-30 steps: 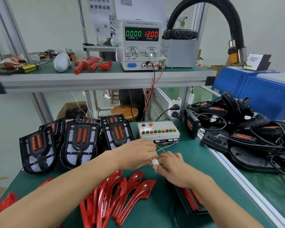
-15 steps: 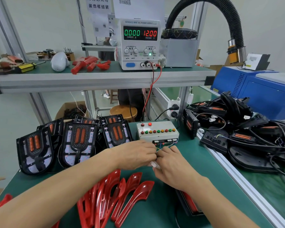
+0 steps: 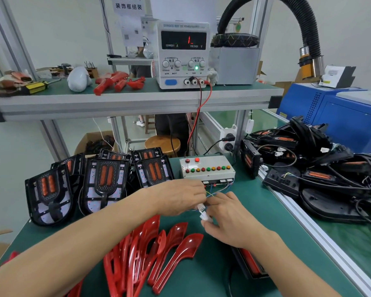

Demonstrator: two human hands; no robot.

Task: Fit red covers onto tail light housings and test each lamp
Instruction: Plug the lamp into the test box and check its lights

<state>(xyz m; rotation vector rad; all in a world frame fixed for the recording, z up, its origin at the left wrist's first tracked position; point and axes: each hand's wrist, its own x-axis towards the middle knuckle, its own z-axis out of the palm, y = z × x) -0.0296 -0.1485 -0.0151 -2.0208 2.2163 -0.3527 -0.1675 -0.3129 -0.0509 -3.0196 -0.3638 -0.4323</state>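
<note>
Left hand [image 3: 180,198] and right hand [image 3: 227,219] each pinch a white connector [image 3: 202,212], meeting just before the test box [image 3: 208,168]. Red covers [image 3: 159,254] lie beneath my wrists; housings [image 3: 103,185] stand left.

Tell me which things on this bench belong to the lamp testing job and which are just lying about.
In the job: white connectors, test box, red covers, tail light housings, power supply.
Lying about: white shell, yellow tool, wooden stool.
</note>
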